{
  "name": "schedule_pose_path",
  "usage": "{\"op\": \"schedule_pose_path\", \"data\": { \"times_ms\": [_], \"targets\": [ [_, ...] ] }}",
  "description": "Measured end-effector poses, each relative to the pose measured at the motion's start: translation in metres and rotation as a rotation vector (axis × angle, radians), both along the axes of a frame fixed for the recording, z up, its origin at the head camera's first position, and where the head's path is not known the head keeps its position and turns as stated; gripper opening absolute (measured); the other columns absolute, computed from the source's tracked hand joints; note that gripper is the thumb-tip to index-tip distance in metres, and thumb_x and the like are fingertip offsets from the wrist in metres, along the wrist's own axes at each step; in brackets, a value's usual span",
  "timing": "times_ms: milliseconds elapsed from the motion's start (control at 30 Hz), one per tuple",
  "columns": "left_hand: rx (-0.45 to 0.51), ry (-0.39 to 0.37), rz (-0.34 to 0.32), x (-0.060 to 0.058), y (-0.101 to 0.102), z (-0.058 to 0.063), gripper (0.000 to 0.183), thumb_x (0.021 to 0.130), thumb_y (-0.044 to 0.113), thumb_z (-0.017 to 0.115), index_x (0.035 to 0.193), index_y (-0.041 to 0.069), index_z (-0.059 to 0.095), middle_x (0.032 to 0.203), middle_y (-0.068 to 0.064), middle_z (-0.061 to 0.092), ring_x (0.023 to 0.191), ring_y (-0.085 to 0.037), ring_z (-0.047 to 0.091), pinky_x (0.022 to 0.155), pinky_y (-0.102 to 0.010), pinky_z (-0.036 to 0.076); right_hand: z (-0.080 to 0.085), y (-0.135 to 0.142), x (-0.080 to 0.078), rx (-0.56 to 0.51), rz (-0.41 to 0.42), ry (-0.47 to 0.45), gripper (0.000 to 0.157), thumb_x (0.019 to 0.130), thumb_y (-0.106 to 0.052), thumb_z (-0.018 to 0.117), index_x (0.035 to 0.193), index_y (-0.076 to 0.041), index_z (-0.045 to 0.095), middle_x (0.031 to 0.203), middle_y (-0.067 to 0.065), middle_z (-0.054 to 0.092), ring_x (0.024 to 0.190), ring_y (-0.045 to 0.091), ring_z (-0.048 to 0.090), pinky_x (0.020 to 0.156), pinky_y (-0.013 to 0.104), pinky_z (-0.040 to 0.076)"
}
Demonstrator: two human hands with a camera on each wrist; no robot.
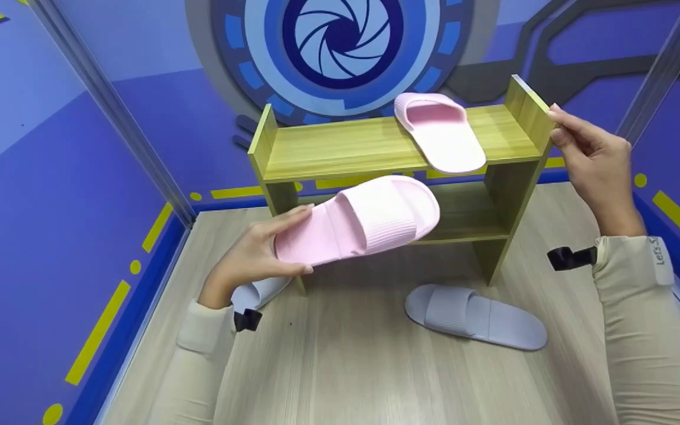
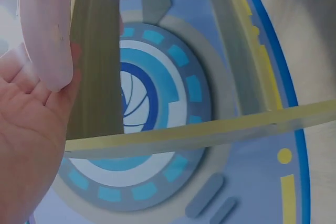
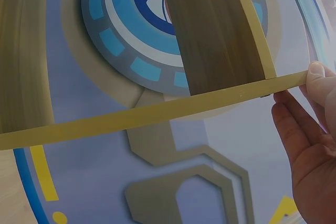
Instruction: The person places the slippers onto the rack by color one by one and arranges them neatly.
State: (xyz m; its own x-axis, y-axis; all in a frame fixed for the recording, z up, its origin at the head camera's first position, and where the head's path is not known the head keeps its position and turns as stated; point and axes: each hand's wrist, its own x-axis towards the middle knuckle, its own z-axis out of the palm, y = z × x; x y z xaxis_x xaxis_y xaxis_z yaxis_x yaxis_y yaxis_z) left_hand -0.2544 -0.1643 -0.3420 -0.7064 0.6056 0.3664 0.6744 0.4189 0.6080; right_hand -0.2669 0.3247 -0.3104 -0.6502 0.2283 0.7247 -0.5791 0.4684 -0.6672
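Observation:
In the head view my left hand (image 1: 252, 251) grips a pink slide slipper (image 1: 382, 213) by its heel end, thumb on one edge and fingers on the other. The slipper is held in front of a small wooden shoe rack (image 1: 334, 147), its toe pointing right. In the left wrist view the slipper's sole edge (image 2: 46, 35) shows above the palm. My right hand (image 1: 597, 162) pinches the front edge of the rack's right side panel (image 3: 199, 98) near its top. The matching pink slipper (image 1: 449, 141) lies on the top shelf, heel jutting past the front edge.
On the floor, right of centre, lies a grey slipper (image 1: 476, 317). Another grey slipper (image 1: 266, 290) is partly hidden behind my left wrist. The rack's lower shelf (image 1: 470, 209) is partly covered by the held slipper. Blue panelled walls (image 1: 92, 177) enclose the space.

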Motion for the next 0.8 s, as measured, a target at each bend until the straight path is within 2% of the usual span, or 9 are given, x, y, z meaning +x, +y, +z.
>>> {"op": "schedule_pose_path", "data": {
  "times_ms": [333,633,800],
  "targets": [
    [0.086,0.124,0.047,-0.003,0.010,0.012,0.085,0.066,0.026,0.089,0.141,0.013,0.051,0.145,-0.005,0.050,0.133,-0.020,0.048,0.104,-0.040,0.046,0.000,0.000,0.000,-0.001,-0.011,-0.013,0.030,0.088,-0.001,0.063,0.118,-0.004,0.068,0.126,0.004,0.064,0.111,-0.001,0.062,0.085,0.008,0.048],
    [0.164,0.116,0.197,-0.003,0.022,0.019,0.083,0.068,0.027,0.088,0.140,0.012,0.050,0.145,-0.005,0.050,0.123,-0.023,0.055,0.096,-0.040,0.052,-0.001,0.001,-0.001,-0.020,-0.017,-0.025,0.030,0.089,-0.002,0.063,0.118,-0.004,0.069,0.126,0.004,0.064,0.111,0.000,0.062,0.085,0.008,0.049],
    [0.193,0.126,0.267,-0.005,0.030,0.026,0.082,0.069,0.028,0.087,0.140,0.008,0.050,0.144,-0.007,0.051,0.124,-0.022,0.055,0.098,-0.039,0.051,-0.002,0.000,-0.002,-0.019,-0.021,-0.026,0.029,0.089,-0.003,0.064,0.118,-0.004,0.069,0.126,0.004,0.064,0.109,-0.002,0.063,0.084,0.007,0.049]
  ]
}}
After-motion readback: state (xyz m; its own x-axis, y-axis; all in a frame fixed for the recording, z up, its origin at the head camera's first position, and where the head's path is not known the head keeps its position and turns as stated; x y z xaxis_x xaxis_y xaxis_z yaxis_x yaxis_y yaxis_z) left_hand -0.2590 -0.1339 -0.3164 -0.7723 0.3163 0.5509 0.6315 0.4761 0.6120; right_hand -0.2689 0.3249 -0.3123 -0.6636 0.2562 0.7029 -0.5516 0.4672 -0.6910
